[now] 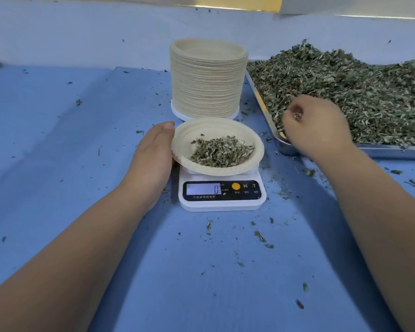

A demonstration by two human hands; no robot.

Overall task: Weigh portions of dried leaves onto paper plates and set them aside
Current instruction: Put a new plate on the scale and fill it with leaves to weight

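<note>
1. Dried leaves [222, 152] sit as one small portion on a paper plate [197, 133] at mid-frame. No filled plate shows set aside on the blue-covered table [58, 144] to the left.
2. At the plate's left rim, the left hand [153, 152] takes hold. Its grip closes on the edge with the thumb on top, and the fingers are hidden underneath.
3. Behind it, a tall stack of plates [206, 77] stands unused, which suggests many portions are still to come.
4. Below the plate, the scale [222, 202] shows 0 on its display [203, 188] even though the plate is loaded. The plate looks tilted and is probably held just off the platform, so this portion counts as in hand, not finished.
5. Further right, the right hand [319, 125] hangs over the near corner of the metal tray [393, 149] with its grip curled. Whether it pinches any leaves cannot be told.
6. At far right, the heap of leaves [369, 92] fills the tray, and crumbs [259, 236] dot the cloth. By this evidence most of the weighing lies ahead.
</note>
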